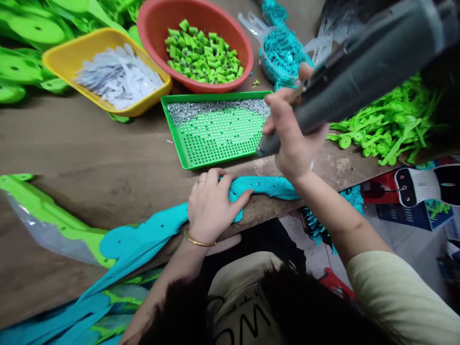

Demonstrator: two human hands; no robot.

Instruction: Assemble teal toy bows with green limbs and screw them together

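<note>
My right hand (pixel 294 132) is wrapped around a dark grey electric screwdriver (pixel 359 72), raised above the table and tilted, its tip pointing down to the left. Under my left hand (pixel 212 203) lies a long turquoise plastic part (pixel 264 186) at the table's front edge. My left fingers and thumb grip it and cover its middle. At its left end, a lime-green piece (pixel 57 208) with a clear plastic panel (pixel 53 235) extends across the table. Just beyond my hands sits a green perforated tray (pixel 187 148) with small silver screws (pixel 215 109) along its far side.
Behind the tray stand a yellow basin (pixel 59 55) of whitish strips and a red bowl (pixel 153 28) of green pieces. A clear tub (pixel 268 67) holds turquoise bits. Lime-green parts (pixel 381 129) pile up at right, more (pixel 32 52) at far left. Finished-looking turquoise pieces (pixel 68 316) lie below left.
</note>
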